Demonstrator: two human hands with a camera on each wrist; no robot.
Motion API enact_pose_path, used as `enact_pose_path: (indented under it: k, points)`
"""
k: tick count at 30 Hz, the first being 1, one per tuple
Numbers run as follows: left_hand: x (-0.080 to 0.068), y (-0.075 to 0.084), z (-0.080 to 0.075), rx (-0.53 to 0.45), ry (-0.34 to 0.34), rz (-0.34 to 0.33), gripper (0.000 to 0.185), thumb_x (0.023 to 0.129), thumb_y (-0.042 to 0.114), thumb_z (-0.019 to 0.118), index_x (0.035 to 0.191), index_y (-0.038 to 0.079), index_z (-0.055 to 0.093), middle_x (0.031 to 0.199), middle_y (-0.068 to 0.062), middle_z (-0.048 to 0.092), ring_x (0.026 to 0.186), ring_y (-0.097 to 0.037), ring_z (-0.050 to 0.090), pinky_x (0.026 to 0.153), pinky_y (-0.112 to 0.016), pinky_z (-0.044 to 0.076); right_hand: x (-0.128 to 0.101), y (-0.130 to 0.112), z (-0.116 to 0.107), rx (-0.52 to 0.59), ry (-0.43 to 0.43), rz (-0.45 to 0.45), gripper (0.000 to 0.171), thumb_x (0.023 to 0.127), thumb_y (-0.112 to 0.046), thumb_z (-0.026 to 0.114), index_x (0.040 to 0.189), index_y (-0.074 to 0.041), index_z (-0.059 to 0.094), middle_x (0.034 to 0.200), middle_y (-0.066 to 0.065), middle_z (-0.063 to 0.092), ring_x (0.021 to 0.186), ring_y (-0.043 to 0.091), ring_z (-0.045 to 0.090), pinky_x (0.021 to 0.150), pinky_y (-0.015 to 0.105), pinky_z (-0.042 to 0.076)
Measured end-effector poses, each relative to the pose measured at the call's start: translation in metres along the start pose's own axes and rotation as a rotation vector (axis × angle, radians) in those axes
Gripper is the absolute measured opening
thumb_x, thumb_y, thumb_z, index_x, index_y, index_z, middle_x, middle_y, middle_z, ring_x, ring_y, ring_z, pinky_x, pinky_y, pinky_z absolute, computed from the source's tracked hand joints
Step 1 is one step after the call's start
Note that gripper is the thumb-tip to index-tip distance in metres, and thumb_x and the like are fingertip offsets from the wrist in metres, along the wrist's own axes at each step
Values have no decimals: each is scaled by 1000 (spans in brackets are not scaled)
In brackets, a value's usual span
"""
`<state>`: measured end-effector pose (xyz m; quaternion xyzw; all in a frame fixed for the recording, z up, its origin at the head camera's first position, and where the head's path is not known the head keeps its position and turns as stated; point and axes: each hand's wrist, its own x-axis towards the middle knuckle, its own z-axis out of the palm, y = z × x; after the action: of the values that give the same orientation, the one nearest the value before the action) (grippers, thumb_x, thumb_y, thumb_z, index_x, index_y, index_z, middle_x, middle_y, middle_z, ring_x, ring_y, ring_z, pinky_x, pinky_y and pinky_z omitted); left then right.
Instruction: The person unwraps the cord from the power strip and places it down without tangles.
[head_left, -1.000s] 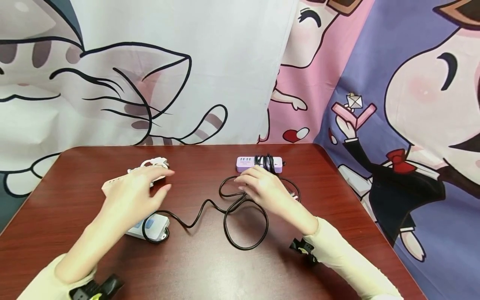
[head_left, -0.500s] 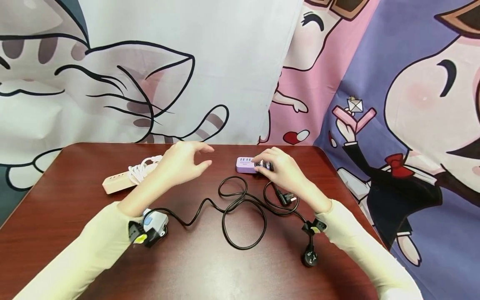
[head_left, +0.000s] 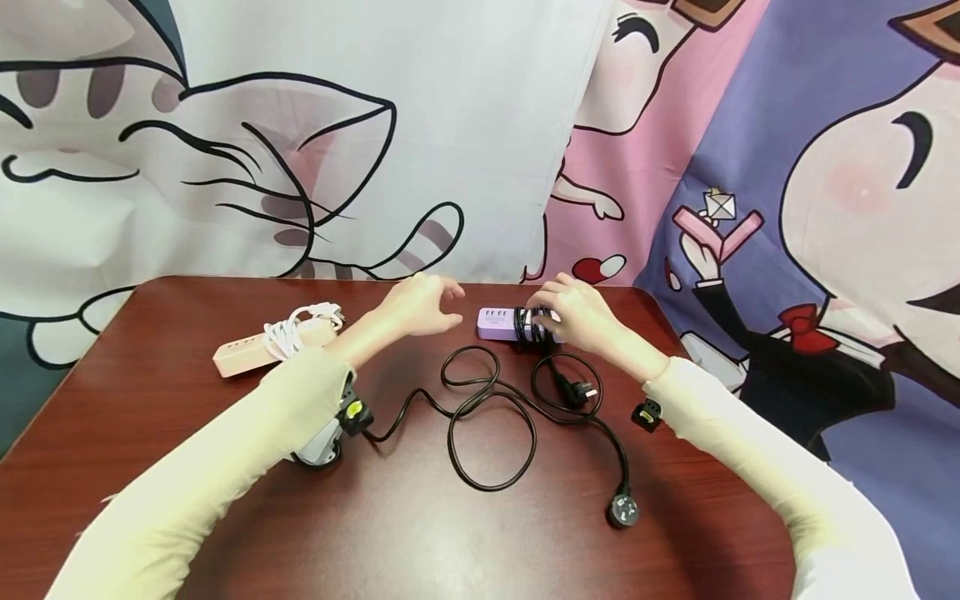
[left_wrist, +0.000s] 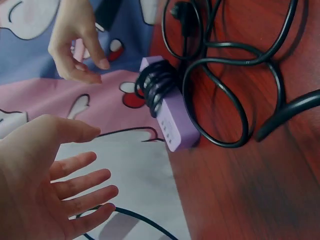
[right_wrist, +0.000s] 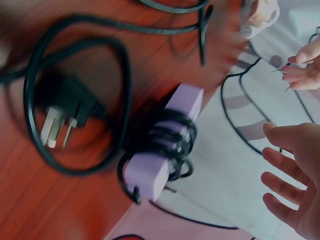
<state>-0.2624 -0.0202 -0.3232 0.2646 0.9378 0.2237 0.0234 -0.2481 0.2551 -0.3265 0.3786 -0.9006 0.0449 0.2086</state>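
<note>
A purple power strip (head_left: pixel 497 322) lies near the table's far edge, with black cable (head_left: pixel 529 327) wound round its right part. My right hand (head_left: pixel 543 304) hovers over that wound part with its fingers relaxed. The right wrist view shows this hand (right_wrist: pixel 272 165) spread and apart from the strip (right_wrist: pixel 150 172). My left hand (head_left: pixel 446 304) hangs just left of the strip, loosely open and holding nothing. In the left wrist view its fingers (left_wrist: pixel 85 182) are spread a short way from the strip (left_wrist: pixel 172 127).
A loose black cable (head_left: pixel 491 417) loops across the table's middle to a round plug (head_left: pixel 622 510); a second plug (head_left: pixel 577 392) lies inside a loop. A pink strip (head_left: pixel 240 357) with a white cord (head_left: pixel 292 329) lies far left. A white strip (head_left: pixel 318 446) shows under my left forearm.
Both hands have reached away from me to the purple strip. The left hand came over from the pink strip to the right; the right hand moved up onto the wound cable.
</note>
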Motion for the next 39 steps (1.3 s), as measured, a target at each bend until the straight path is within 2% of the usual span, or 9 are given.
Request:
enact_pose_path:
  k: [3, 6, 15, 24, 32, 39]
  points:
    - [16, 1, 5, 22, -20, 13, 46, 84, 32, 67, 126, 13, 61, 122, -9, 66, 115, -25, 60, 93, -43, 47, 3, 10, 1, -32, -23, 0, 20, 74, -11, 81, 92, -11, 73, 88, 4, 70, 81, 26, 57, 67, 39, 47]
    - [29, 2, 13, 34, -47, 26, 49, 84, 33, 67, 129, 13, 59, 124, -10, 65, 116, -25, 59, 93, -42, 48, 4, 16, 2, -53, -82, 45, 20, 76, -15, 80, 95, -11, 73, 90, 5, 69, 83, 28, 57, 68, 40, 47]
    - [61, 1, 37, 19, -132, 1, 59, 82, 33, 70, 134, 10, 54, 133, -11, 59, 123, -26, 54, 99, -41, 44, 4, 30, 11, -9, -283, 302, 31, 82, -30, 75, 107, -12, 70, 106, 8, 69, 100, 29, 59, 82, 44, 49]
    - [87, 1, 62, 38, -269, -3, 69, 81, 26, 71, 141, 7, 45, 145, -12, 48, 135, -27, 43, 108, -39, 37, -4, 36, 12, 89, -338, 414, 38, 82, -31, 76, 111, -9, 68, 104, 12, 67, 97, 28, 62, 83, 45, 49]
    - [105, 5, 86, 62, -285, 14, 75, 80, 27, 73, 144, 4, 41, 147, -14, 44, 138, -27, 39, 112, -35, 32, -16, 45, 16, 85, -415, 533, 57, 74, -39, 81, 119, -7, 64, 107, 14, 68, 95, 31, 64, 81, 49, 49]
    - [107, 4, 100, 59, -298, -12, 74, 83, 26, 72, 145, 4, 38, 148, -15, 43, 136, -27, 41, 110, -38, 34, -19, 49, 25, 115, -462, 565, 53, 75, -35, 80, 117, -6, 64, 102, 14, 70, 91, 30, 65, 81, 47, 50]
